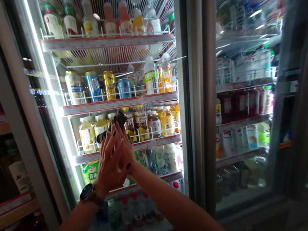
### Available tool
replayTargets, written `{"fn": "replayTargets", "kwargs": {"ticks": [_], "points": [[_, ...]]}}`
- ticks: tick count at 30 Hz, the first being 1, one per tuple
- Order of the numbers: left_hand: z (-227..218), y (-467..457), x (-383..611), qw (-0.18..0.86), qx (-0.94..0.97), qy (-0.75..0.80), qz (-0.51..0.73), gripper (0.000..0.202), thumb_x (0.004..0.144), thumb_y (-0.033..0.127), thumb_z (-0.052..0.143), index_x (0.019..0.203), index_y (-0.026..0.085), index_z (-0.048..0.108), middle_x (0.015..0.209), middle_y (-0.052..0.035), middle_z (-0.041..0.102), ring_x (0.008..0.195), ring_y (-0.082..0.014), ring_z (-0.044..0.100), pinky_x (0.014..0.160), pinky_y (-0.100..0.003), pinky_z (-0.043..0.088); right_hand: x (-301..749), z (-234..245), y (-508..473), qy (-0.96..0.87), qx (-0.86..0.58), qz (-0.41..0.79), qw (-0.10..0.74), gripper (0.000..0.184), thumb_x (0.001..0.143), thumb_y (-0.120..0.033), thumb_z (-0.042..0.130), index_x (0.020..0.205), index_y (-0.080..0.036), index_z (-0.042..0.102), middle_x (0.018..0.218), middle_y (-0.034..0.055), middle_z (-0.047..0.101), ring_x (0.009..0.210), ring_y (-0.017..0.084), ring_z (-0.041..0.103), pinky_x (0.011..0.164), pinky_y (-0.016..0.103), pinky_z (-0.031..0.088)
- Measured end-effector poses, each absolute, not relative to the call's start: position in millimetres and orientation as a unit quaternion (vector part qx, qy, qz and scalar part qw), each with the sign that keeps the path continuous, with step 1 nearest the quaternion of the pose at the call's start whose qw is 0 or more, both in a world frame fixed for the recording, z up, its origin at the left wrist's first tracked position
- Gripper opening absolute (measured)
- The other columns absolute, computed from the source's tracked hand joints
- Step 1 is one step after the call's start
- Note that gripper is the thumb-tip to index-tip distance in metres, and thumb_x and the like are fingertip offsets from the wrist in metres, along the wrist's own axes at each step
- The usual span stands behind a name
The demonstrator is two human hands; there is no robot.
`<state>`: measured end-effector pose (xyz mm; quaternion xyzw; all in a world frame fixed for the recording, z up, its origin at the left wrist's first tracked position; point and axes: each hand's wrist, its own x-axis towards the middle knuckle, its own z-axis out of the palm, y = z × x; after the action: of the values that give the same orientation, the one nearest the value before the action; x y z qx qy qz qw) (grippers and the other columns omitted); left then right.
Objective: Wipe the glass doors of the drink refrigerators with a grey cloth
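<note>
Item: dark object (121,119) poking up right behind the fingertips, at the third shelf's height; can't tell what it is, or whether it's held!
Hands: left hand (109,163) and right hand (125,148) pressed together palm to palm, pointing up, nails dark.
Wrist: black watch (89,194) on the left one.
Door: lit cooler's glass door (187,99) just past the hands; contact can't be told.
Shelves: yellow-labelled bottles (86,133) beside the hands, tall drink cans (109,85) one level above.
Next door along: dark red bottles (239,104) behind glass.
</note>
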<state>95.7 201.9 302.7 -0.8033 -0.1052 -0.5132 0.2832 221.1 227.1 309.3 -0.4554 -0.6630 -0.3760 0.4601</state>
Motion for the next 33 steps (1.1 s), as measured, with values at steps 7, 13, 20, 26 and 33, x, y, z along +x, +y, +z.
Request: {"fn": "replayTargets", "kwargs": {"ticks": [7,13,20,26,33], "points": [[169.8,220.0,94.3,0.292,-0.854,-0.091,-0.42,0.077,0.092,0.046,0.061,0.162,0.022,0.038,0.157,-0.0189,0.05,0.156,-0.0431,0.034,0.115,-0.061,0.049,255.4,170.9,169.2,-0.795,-0.426,-0.31,0.301,0.079,0.096,-0.03,0.06,0.166,-0.009,0.028,0.167,0.0166,0.042,0.158,0.029,0.036,0.127,0.05,0.04],[251.7,244.1,70.1,0.4,-0.851,-0.073,-0.331,0.061,0.095,0.051,0.067,0.153,0.034,0.053,0.155,-0.0057,0.058,0.152,-0.0292,0.045,0.133,-0.051,0.022,372.6,236.8,115.6,-0.806,-0.387,-0.373,0.249,0.068,0.102,-0.027,0.049,0.165,-0.014,0.028,0.167,0.0114,0.044,0.163,0.024,0.022,0.133,0.055,0.028],[426.7,238.1,98.8,0.413,-0.73,-0.216,-0.5,0.072,0.098,0.043,0.063,0.164,0.033,0.034,0.173,-0.0077,0.028,0.163,-0.0385,0.017,0.13,-0.071,0.006,478.3,280.6,134.0,-0.621,-0.486,-0.5,0.359,0.076,0.105,-0.04,0.042,0.17,-0.022,0.008,0.178,0.0133,0.013,0.165,0.036,0.007,0.127,0.073,0.022],[284.4,217.2,169.8,0.43,-0.858,-0.017,-0.28,0.059,0.099,0.032,0.057,0.157,0.026,0.046,0.168,-0.0063,0.041,0.16,-0.0271,0.032,0.13,-0.053,0.033,480.8,268.7,140.0,-0.613,-0.48,-0.526,0.342,0.079,0.104,-0.044,0.04,0.17,-0.018,0.005,0.178,0.0149,0.013,0.165,0.035,0.007,0.128,0.07,0.021],[330.6,245.1,78.4,0.431,-0.888,0.126,-0.1,0.048,0.101,0.033,0.055,0.149,0.032,0.056,0.161,0.0008,0.051,0.156,-0.0177,0.039,0.135,-0.039,0.023,480.1,272.7,137.1,-0.627,-0.487,-0.502,0.345,0.079,0.104,-0.043,0.043,0.17,-0.02,0.007,0.178,0.0148,0.014,0.165,0.036,0.011,0.128,0.069,0.02]]}}
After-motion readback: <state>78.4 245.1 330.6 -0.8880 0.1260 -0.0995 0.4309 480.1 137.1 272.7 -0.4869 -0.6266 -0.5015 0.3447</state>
